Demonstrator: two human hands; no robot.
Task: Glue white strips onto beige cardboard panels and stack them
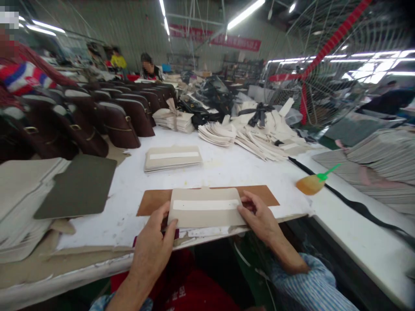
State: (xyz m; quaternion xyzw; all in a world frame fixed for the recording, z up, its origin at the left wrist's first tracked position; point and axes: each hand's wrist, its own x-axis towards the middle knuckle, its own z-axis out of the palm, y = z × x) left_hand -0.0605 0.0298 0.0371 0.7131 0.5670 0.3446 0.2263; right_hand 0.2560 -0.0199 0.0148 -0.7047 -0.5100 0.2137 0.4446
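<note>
Two hands grasp one beige panel (205, 219) at lower centre of the frame: the left hand (153, 239) pinches its left end, with the thumb near the lower corner, and the right hand (259, 219) has thumb and fingers at its right end. To do this well, I think both grips should be light and level, so that the thin panel does not bend, and the thumbs should stay off the white strip (205, 204) along its face.

Behind the panel lies a brown piece (154, 202), visible at both sides; whether they touch, I cannot tell. Its long upper edge may serve as a guide for holding the panel straight.

Farther up, left of centre, a stack of similar panels (175, 159) rests on the white-covered table (223, 168). At centre right lies an amber container (309, 185) with a green tip, which is better left clear of the sleeves.
</note>
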